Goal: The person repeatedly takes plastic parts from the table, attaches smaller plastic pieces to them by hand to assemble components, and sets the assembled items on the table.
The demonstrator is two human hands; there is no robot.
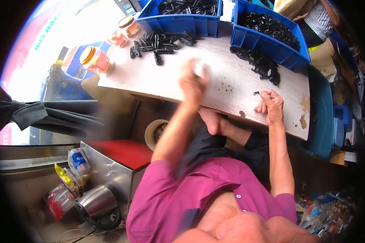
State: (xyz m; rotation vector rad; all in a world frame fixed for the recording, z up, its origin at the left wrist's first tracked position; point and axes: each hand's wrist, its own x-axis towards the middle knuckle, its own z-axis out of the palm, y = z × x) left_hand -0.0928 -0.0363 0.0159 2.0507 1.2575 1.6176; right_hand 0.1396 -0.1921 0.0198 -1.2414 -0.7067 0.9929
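My left hand [194,83] is over the pale table near its middle, smeared by motion. Whether its fingers hold anything cannot be made out. Close to it, toward the back left, lies a loose pile of long black plastic clips [156,42]. My right hand [273,106] is at the table's near right part, thumb and forefinger pinched together. At their tips shows a small black toothed piece [256,93]. Beyond that hand a heap of small black parts [263,67] spreads in front of a blue bin.
Two blue bins, one with long black pieces [190,7] and one with small black parts [267,29], stand at the back. Orange-lidded jars [94,57] line the left edge. Below left are a red-topped cabinet [119,153] and a steel kettle [98,201]. Another person [321,22] is at the far right.
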